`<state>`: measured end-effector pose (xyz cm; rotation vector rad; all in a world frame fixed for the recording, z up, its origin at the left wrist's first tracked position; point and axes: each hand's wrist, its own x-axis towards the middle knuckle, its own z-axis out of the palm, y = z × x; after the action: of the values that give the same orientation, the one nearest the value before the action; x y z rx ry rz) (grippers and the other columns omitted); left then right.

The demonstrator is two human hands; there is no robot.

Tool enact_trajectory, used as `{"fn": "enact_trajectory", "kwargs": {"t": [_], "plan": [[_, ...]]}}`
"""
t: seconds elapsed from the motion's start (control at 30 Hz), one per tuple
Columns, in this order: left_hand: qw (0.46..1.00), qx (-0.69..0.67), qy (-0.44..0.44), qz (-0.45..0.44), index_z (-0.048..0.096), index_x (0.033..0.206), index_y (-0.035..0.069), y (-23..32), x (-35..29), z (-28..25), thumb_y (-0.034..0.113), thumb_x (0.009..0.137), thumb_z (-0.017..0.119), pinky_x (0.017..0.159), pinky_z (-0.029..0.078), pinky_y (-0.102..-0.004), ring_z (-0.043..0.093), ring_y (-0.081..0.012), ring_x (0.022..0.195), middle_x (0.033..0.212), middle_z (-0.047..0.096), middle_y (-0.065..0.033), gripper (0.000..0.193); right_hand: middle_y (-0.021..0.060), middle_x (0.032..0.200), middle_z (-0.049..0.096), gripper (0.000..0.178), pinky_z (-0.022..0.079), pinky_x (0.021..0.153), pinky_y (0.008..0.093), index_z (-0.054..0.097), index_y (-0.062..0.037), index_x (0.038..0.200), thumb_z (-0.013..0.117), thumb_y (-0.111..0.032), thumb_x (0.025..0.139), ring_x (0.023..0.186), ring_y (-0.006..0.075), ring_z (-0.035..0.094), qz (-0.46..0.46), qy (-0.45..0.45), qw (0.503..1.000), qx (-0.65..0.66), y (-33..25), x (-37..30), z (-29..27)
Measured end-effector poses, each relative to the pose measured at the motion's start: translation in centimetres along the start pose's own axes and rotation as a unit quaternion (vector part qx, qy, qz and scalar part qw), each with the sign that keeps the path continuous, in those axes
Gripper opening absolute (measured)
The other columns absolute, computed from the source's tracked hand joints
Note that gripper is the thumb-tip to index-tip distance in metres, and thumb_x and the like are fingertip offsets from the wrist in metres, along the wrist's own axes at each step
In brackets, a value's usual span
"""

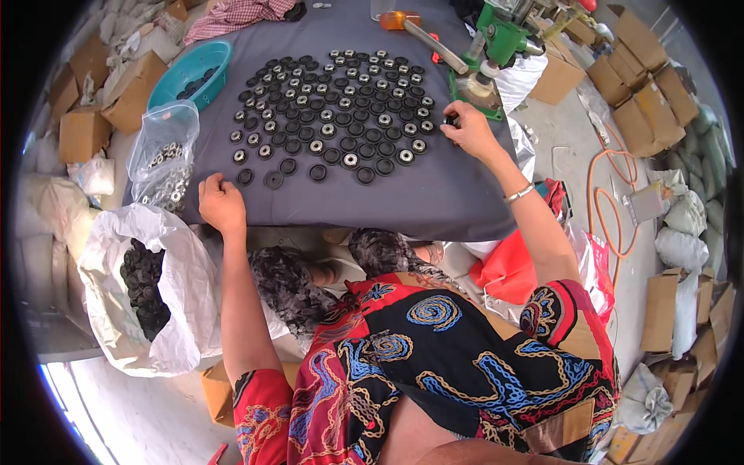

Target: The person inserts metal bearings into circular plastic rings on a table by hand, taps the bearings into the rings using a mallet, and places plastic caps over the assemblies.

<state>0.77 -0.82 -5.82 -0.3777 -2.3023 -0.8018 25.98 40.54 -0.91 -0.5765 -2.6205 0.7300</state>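
On a dark grey cloth, black round wheel-like discs (364,176) lie spread out, many with a silvery bearing (350,160) seated in the middle. At the right of the spread, my right hand (471,133) is closed, pinching a small black disc (450,120) that the fingers partly cover. My left hand (222,204) rests closed near the table's left front edge, its fingers curled under. Whether it holds something is hidden. Close beside it is a clear plastic bag (167,124) with loose silvery bearings inside. My left hand is nearest to a black disc (245,177).
A green hand press (502,39) stands at the far right, with an orange-headed mallet (397,21) nearby. A teal basin (225,58) sits at the left edge. Below it, a white sack (194,267) holds black pieces. Cardboard boxes (82,133) and an orange hose (593,198) lie around the table.
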Motion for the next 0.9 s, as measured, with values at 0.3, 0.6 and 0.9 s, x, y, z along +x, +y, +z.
{"fn": "enact_trajectory", "kwargs": {"t": [0.3, 0.6, 0.9], "plan": [[1.000, -0.010, 0.005, 0.010, 0.068, 0.084, 0.009, -0.8, 0.0, 0.2, 0.007, 0.074, 0.059, 0.064, 0.050, -0.0402, 0.062, -0.0299, 0.072, 0.083, 0.063, -0.0066, 0.014, 0.0069, 0.081, 0.057, 0.041, 0.047, 0.064, 0.0300, 0.063, -0.0024, 0.109, 0.075, -0.011, 0.071, 0.068, 0.0157, 0.054, -0.019, 0.023, 0.999, -0.038, 1.1, -2.9, -0.9], [1.000, -0.013, 0.013, 0.016, 0.067, 0.084, 0.009, -0.3, 0.0, 0.2, 0.006, 0.074, 0.059, 0.064, 0.050, -0.0399, 0.063, -0.0290, 0.073, 0.083, 0.063, -0.0066, 0.013, 0.0056, 0.079, 0.050, 0.032, 0.044, 0.068, 0.0299, 0.066, -0.0016, 0.106, 0.072, -0.006, 0.074, 0.071, 0.0168, 0.050, -0.063, -0.018, 0.997, 0.046, -3.1, 0.5, 0.4], [1.000, -0.009, 0.007, 0.016, 0.067, 0.085, 0.008, -0.6, 0.0, 0.1, 0.006, 0.074, 0.059, 0.065, 0.050, -0.0394, 0.063, -0.0287, 0.072, 0.083, 0.063, -0.0064, 0.013, 0.0149, 0.094, 0.059, 0.034, 0.048, 0.081, 0.0386, 0.068, -0.0029, 0.107, 0.074, -0.012, 0.075, 0.091, 0.0318, 0.060, -0.062, -0.055, 0.994, -0.067, -3.1, 1.8, 0.9]]}}
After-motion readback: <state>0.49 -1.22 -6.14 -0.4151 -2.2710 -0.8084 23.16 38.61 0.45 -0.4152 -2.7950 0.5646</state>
